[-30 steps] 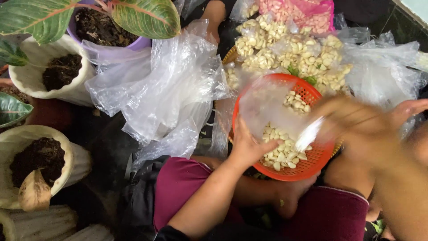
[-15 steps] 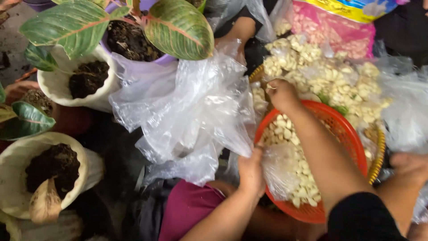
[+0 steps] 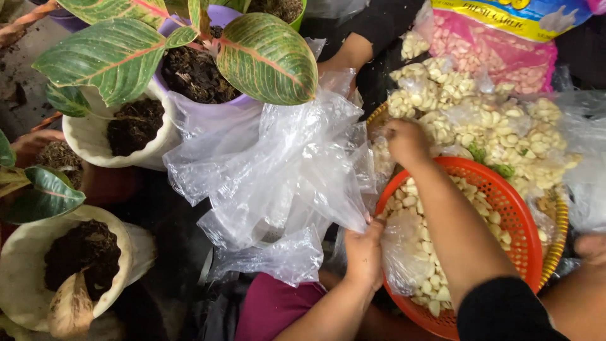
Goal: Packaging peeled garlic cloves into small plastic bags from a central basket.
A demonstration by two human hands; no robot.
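**Kid:** What is the biggest thing here?

**Helper:** The heap of clear plastic bags [image 3: 278, 170] in the middle. They look very light, floppy and a bit slippery. You would pinch one by its edge or mouth, because the flat part slides away.

**Kid:** And next?

**Helper:** The orange basket [image 3: 511, 208] on the right. It looks stiff, with little holes, so the rim is a good place to hold. It sits just below a big pile of garlic [image 3: 505, 126], and a pink packet [image 3: 492, 57] lies above that pile.

**Kid:** What is inside the basket?

**Helper:** A small clear bag [image 3: 407, 252] partly filled with peeled garlic cloves [image 3: 416, 265]. The bag is soft and will sag as it gets heavier, so I think holding it up by the mouth works best.

**Kid:** What do the hands do?

**Helper:** The left hand [image 3: 365, 252] is closed on the edge of the small clear bag at the basket's left rim. The right hand [image 3: 407, 142] reaches over the basket to the garlic pile. It is curled, knuckles up, so I cannot tell if it holds any cloves.

**Kid:** Are the cloves hard?

**Helper:** They look small, smooth and firm. They would roll and slip, so scoop a handful.

**Kid:** What else?

**Helper:** Plant pots [image 3: 136, 126] with soil and big leaves on the left.
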